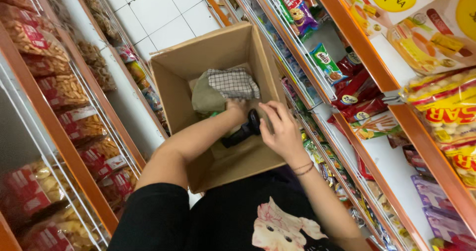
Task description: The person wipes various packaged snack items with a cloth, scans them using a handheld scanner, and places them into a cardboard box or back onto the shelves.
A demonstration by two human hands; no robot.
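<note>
Head view
Left hand: reaches down into the cardboard box; the fingers are lost behind the black device and the cloth, so I cannot tell whether they are apart or closed.
Right hand: at the box's right wall, fingers curled loosely and a little apart, fingertips at the upper end of the black device — touching rather than gripping, as far as one can see.
Black device: dark, handle-shaped, lying aslant inside the box between the two hands.
Box contents: a checked grey-and-white cloth over an olive-green bundle, towards the far end of the box.
Hidden or unclear: a scrap of green beneath the left wrist — too little shows to name it; the box's near edge is covered by the person's black shirt.
Left shelves: orange-edged, wire-fronted, stocked with clear bags of pale snacks bearing red labels.
Right shelves: red, green and purple sachets in rows; yellow-and-red biscuit packs at the far right.
Right wrist: thin dark bracelets.
</note>
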